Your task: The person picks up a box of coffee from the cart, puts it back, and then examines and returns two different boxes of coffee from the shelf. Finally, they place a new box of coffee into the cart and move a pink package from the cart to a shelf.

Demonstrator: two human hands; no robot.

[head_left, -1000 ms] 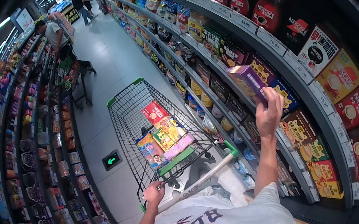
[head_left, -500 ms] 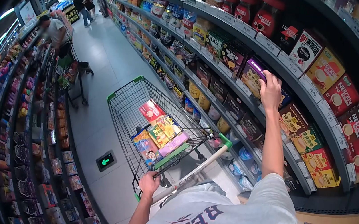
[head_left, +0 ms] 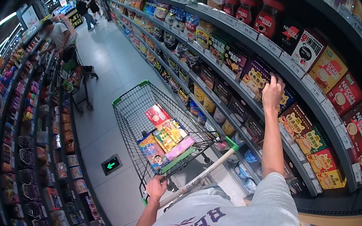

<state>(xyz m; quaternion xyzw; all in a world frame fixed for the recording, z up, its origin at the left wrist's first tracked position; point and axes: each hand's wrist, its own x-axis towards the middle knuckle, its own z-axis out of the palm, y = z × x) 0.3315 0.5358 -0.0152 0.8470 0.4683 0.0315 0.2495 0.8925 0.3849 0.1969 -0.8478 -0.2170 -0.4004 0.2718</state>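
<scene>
My right hand [head_left: 273, 93] reaches to the shelf, its bent fingers at the upper right edge of a purple cappuccino coffee box [head_left: 255, 78]. That box stands upright in the row, beside a blue box [head_left: 286, 99]. How the thumb sits is hidden. Down at the near left corner of the shopping cart [head_left: 144, 82], my left hand [head_left: 155, 187] is closed around the rim. Inside the cart lie a red box [head_left: 158, 115], yellow boxes [head_left: 172, 131], a pink box [head_left: 180, 147] and a blue patterned package [head_left: 151, 149].
Coffee boxes and red-lidded jars [head_left: 269, 16] fill the right shelf [head_left: 327, 101]. Snack shelves [head_left: 35, 140] line the left. Further up the aisle, a person [head_left: 59, 37] stands by another cart [head_left: 79, 78], and more people [head_left: 85, 11] stand beyond. A green arrow sign [head_left: 111, 164] marks the floor.
The cappuccino box was tipped with its purple top showing; now its front faces out upright. My right hand has shifted slightly right and down. The cart appears slightly further right in view.
</scene>
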